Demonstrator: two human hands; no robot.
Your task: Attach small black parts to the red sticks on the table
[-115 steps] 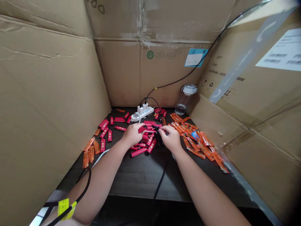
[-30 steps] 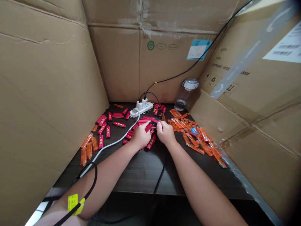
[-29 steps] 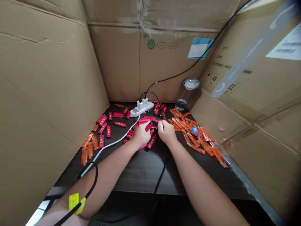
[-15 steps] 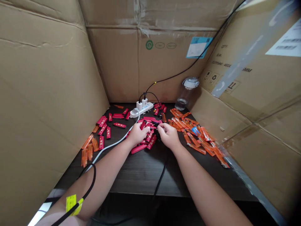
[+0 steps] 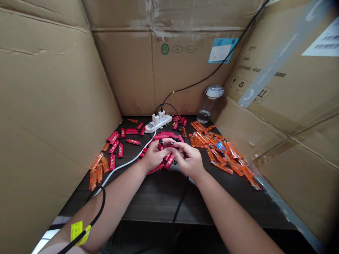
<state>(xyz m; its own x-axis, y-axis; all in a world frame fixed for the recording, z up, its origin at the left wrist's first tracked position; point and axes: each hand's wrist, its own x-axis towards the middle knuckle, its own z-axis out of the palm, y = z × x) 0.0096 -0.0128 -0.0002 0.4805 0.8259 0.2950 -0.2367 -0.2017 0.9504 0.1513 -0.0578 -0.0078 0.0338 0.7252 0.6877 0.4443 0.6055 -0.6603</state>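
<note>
Now, in the head view, the left hand (image 5: 153, 157) and right hand (image 5: 191, 160) are meeting at the fingertips, where half a second ago they were standing apart. The left hand is holding a red lighter (image 5: 160, 145), dark end up; the right hand's fingers are pinching narrowly at a small dark piece (image 5: 171, 144), too small to identify. That is suggesting close two-handed work. Beneath, a red pile (image 5: 169, 163) is lying on the table (image 5: 148, 204), orange lighters (image 5: 230, 155) lying to its right.

You're getting soft light — tape (image 5: 278, 62) shining palely, shadow pooling under the desk (image 5: 153, 201), the upper-right corner blurring.
</note>
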